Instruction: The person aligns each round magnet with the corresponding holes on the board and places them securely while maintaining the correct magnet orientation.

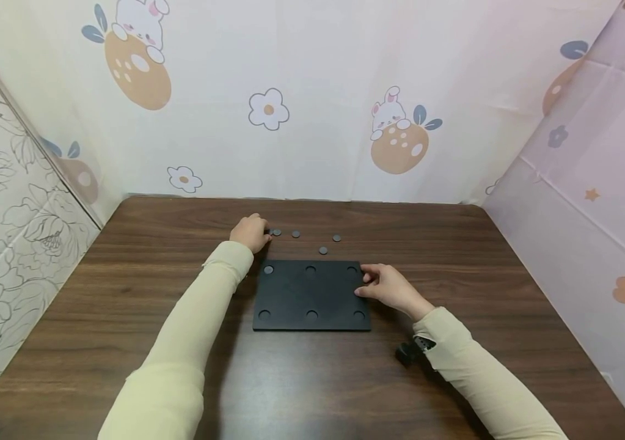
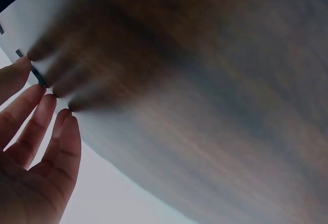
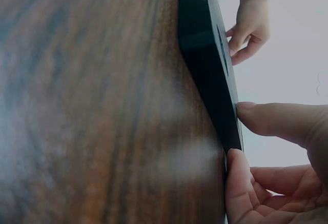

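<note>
A black rectangular board (image 1: 312,296) with round recesses along its two long sides lies flat on the table. One small grey disc (image 1: 269,269) sits in its far left recess. Beyond the board's far left corner, my left hand (image 1: 250,233) is down at the tabletop. The left wrist view shows its thumb and index finger pinching a thin dark disc (image 2: 38,76). My right hand (image 1: 391,289) holds the board's right edge, thumb on the top and a finger against the side (image 3: 218,93).
Loose grey discs lie behind the board: one (image 1: 277,232) close to my left fingers, another (image 1: 296,234) to its right, and two farther right (image 1: 336,238). The brown wooden table (image 1: 301,385) meets a patterned curtain (image 1: 323,146) at its back edge.
</note>
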`<state>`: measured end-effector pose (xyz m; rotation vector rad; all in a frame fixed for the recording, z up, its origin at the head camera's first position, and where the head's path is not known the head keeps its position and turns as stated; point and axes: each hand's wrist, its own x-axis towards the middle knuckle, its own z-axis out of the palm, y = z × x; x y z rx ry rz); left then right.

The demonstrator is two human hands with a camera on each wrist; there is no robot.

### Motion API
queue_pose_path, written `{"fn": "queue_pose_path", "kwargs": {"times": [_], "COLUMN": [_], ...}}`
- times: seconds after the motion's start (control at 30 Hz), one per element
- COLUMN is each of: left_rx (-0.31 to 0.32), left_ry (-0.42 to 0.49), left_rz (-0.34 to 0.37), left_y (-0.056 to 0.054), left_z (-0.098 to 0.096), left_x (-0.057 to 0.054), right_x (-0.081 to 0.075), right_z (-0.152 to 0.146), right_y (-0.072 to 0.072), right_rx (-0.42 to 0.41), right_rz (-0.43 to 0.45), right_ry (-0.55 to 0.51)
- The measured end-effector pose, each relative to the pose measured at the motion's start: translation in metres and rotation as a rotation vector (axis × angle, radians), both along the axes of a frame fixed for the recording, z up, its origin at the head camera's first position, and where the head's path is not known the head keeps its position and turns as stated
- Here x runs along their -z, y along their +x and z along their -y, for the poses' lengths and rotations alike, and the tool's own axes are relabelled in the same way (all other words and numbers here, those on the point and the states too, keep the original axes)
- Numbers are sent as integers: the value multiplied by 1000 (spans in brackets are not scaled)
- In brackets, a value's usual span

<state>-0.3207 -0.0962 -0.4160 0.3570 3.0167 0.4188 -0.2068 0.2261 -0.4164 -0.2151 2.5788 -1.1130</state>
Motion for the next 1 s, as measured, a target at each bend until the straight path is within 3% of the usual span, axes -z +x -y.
{"fn": "queue_pose_path", "kwargs": {"times": [0.5,1.0], "left_rx": [-15,8], "left_ry": [-24,17], "left_rz": [-87,-28], "left_y": [-2,2], "left_z": [-4,-5], "left_x": [7,0], "right_x": [2,3], "right_z": [0,0], "right_y": [-2,-2], "right_rx": [6,7], "right_rz": [1,-1], "right_ry": [11,20]}}
